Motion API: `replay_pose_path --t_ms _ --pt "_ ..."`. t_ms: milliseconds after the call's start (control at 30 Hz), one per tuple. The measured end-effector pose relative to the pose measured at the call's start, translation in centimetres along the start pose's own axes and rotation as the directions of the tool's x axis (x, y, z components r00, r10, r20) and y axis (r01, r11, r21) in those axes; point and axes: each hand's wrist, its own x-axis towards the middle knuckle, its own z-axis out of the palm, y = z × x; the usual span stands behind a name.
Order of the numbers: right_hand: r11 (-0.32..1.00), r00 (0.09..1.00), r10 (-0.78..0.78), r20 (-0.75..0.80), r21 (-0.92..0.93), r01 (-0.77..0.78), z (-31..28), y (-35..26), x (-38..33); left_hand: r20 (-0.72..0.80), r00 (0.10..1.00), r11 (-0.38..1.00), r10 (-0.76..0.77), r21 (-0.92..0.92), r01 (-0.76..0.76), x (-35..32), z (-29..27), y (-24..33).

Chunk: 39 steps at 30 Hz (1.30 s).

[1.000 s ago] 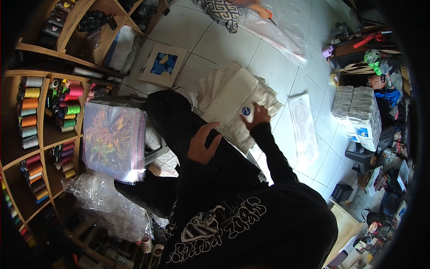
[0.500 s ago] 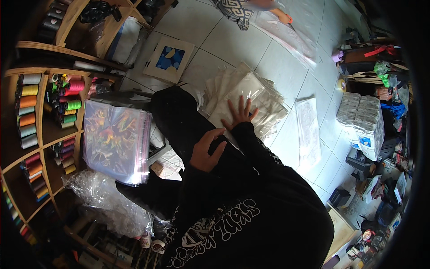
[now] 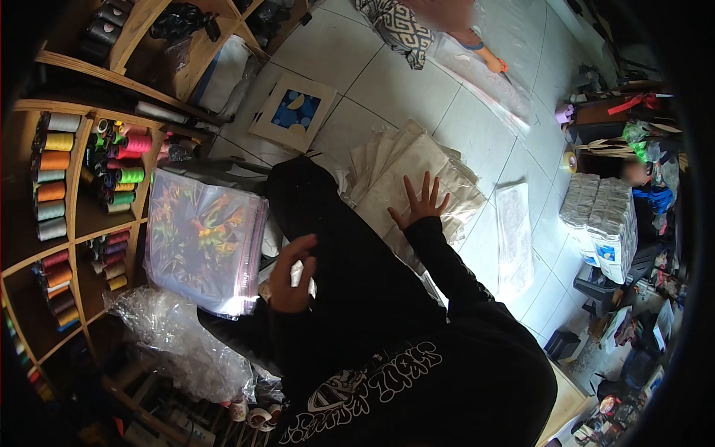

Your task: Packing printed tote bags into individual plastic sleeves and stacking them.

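My right hand [image 3: 421, 205] lies with fingers spread wide on a fanned stack of cream fabric pieces [image 3: 395, 160], which look wrapped in clear plastic, on the tiled floor. Nothing is held in it. Over my black-clothed leg hovers my left hand [image 3: 292, 274], thumb and fingers loosely bent and apart, holding nothing I can see. Just left of it sits a pile of clear, shiny plastic bags [image 3: 205, 238] with a pinkish strip along the right edge.
Shelves with thread spools [image 3: 53, 180] stand at left, above crumpled clear plastic [image 3: 179, 339]. A blue-patterned cream piece [image 3: 296, 110] lies ahead. A co-worker's hand [image 3: 494, 64] holds a red-handled tool over plastic sheeting [image 3: 484, 82]. Wrapped bundles [image 3: 596, 223] stand right, beside a flat plastic packet [image 3: 514, 238].
My left hand has moved left and down, away from my right hand and toward the plastic bags. My right hand stays spread over the cream stack. The whole view has shifted slightly.
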Motion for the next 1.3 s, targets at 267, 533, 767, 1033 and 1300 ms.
replay_pose_path --t_ms 267,533,767,1033,1300 --pt "0.998 0.999 0.047 0.022 -0.048 -0.046 -0.6 -0.4 -0.8 -0.290 0.957 0.998 -0.023 -0.070 0.003 -0.7 -4.6 -1.5" --pt "0.994 0.992 0.105 0.066 -0.028 -0.103 -0.4 0.8 -1.7 -0.113 0.993 0.996 -0.033 -0.088 0.023 0.6 -1.9 -2.7" --pt "0.995 0.992 0.101 0.077 -0.014 -0.101 0.9 0.6 -1.6 -0.116 0.993 0.997 -0.032 -0.072 0.023 0.1 -2.5 -3.1" --pt "0.981 0.974 0.194 0.113 -0.022 -0.193 1.7 2.3 -2.1 -0.135 0.990 0.996 -0.035 -0.081 0.024 0.2 -2.6 -2.7" --pt "0.980 0.976 0.197 0.096 -0.021 -0.196 2.5 3.1 -2.2 -0.070 0.997 0.997 -0.036 -0.076 0.031 0.1 -1.7 -2.0"
